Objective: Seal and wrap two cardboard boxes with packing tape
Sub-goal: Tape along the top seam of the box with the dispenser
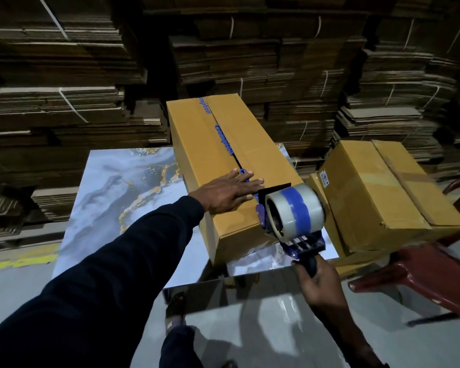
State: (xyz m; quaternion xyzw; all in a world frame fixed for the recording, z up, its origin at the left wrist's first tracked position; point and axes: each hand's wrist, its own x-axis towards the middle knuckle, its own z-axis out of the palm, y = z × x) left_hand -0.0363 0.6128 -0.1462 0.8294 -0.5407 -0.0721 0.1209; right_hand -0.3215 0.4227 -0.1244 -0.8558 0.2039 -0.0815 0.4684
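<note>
A long cardboard box (197,144) lies on a marble-patterned table (112,197), its top seam running away from me with blue printed tape (225,139) over it. My left hand (231,193) presses flat on the near end of the box top, fingers straight across the seam. My right hand (315,277) grips the handle of a blue tape dispenser (294,211), whose roll of clear and blue tape sits at the box's near right corner. A second cardboard box (377,192) rests to the right, with clear tape on its top.
Tall stacks of flattened, tied cardboard (276,65) fill the background on every side. A red plastic chair (420,272) stands at the right under the second box. Grey floor with a yellow line (19,261) shows at the left.
</note>
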